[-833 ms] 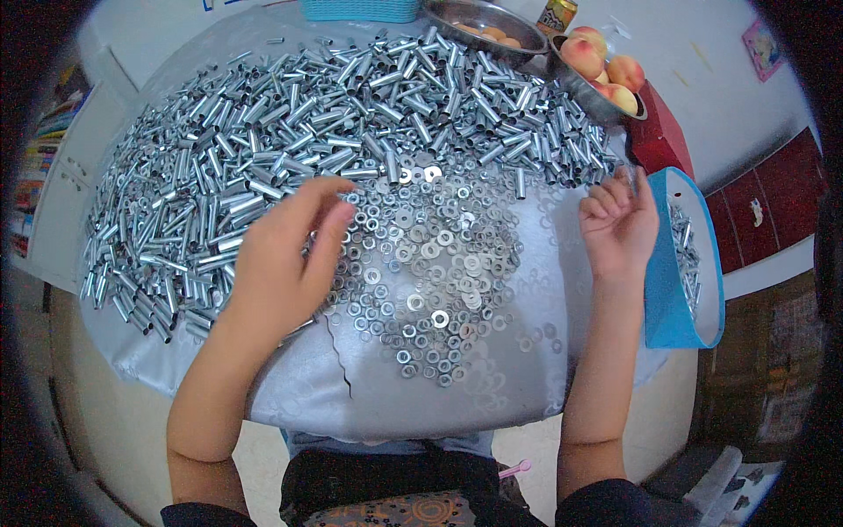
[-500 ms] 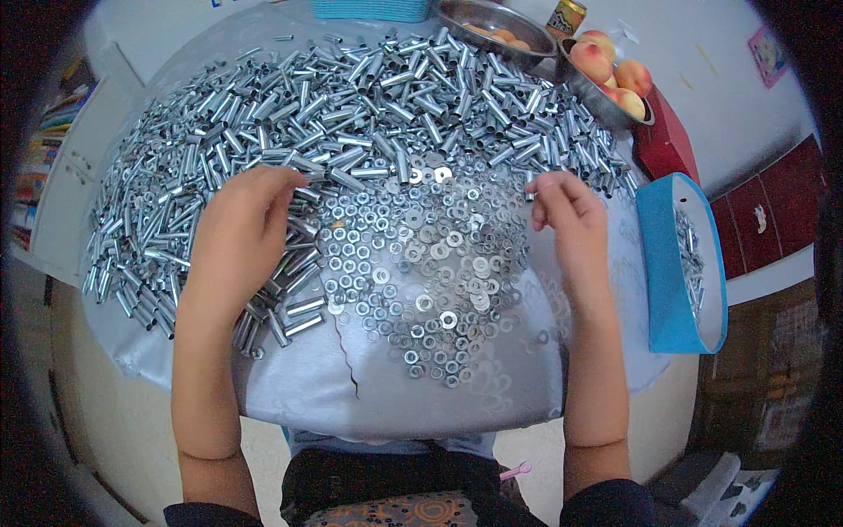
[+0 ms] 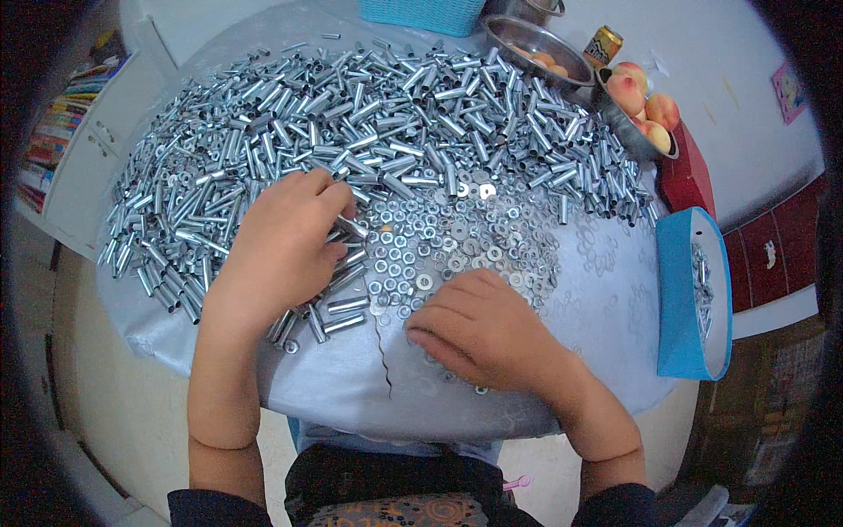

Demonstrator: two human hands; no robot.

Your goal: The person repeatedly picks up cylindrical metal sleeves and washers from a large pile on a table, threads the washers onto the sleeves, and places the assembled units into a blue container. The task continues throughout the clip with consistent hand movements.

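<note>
My left hand (image 3: pixel 290 237) reaches over the left part of a big heap of shiny metal tubes (image 3: pixel 369 140). Its fingers are curled, and a short tube shows by the gap between thumb and forefinger; whether they grip it I cannot tell. Palm down, my right hand (image 3: pixel 483 329) hovers or rests low over the near end of the flat washers (image 3: pixel 483 228), covering part of them. Its fingers are bent together and hide whatever is in them. Hex nuts (image 3: pixel 395 250) lie between the two hands. Several tubes (image 3: pixel 349 305) lie just beside my left wrist.
A thin wavy dark strip (image 3: pixel 383 356) lies near the front of the satin-covered table (image 3: pixel 606 334). At right stands a blue box (image 3: pixel 680 299) with metal pieces inside. Toward the back right are peaches in a metal bowl (image 3: pixel 628 132), a can (image 3: pixel 603 46) and a blue basket (image 3: pixel 421 13).
My right hand has swung from the washers' right edge inward and nearer to me, over the nuts and washers. My left hand stays by the tubes. The whole view has shifted slightly.
</note>
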